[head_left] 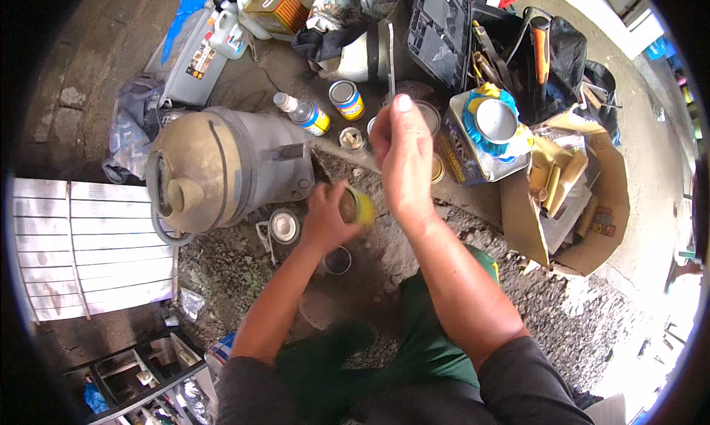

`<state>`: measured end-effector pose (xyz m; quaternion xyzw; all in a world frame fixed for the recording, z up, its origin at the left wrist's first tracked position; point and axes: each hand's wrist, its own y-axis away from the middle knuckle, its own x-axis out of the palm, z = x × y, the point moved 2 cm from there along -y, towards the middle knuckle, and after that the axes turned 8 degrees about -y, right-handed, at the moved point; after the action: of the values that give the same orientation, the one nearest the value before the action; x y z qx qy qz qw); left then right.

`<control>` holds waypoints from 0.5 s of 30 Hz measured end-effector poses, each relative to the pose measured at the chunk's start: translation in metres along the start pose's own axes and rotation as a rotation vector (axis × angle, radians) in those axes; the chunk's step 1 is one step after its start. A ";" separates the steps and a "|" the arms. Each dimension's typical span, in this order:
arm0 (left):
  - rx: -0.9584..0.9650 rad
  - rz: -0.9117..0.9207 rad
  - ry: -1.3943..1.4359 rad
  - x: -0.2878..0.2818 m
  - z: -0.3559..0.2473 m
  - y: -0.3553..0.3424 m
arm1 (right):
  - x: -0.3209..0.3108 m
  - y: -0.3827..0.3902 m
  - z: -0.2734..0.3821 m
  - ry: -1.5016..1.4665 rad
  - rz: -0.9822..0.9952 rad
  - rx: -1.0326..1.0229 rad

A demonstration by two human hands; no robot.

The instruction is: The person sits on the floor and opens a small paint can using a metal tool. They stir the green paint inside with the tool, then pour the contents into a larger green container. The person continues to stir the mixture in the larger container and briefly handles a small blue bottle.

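Note:
My left hand is closed around a small yellow can, tilted sideways and smeared by motion. To the right and farther off, my right hand is raised and closed on a long, thin metal tool that points away from me. Its exact kind is unclear. Just beyond my hands stand a yellow-and-blue tin, a capped bottle and a small open tin with pale contents. Another open tin of pale paste lies left of my left hand, near a round metal ring or lid.
A dusty workshop vacuum takes up the left. Right of my hands are a rectangular metal can topped with a grey bowl, and a cardboard box of scraps. An open toolbox stands at the back; a divided tray sits lower left.

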<state>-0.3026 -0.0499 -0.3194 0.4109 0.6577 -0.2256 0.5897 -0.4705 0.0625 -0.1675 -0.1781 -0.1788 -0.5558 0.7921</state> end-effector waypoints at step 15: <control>0.125 0.112 -0.143 0.064 0.005 0.013 | 0.009 0.018 -0.027 -0.008 0.105 0.215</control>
<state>-0.2868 -0.0286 -0.3795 0.4656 0.5747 -0.2617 0.6201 -0.4482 0.0479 -0.1887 -0.1035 -0.2307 -0.4907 0.8338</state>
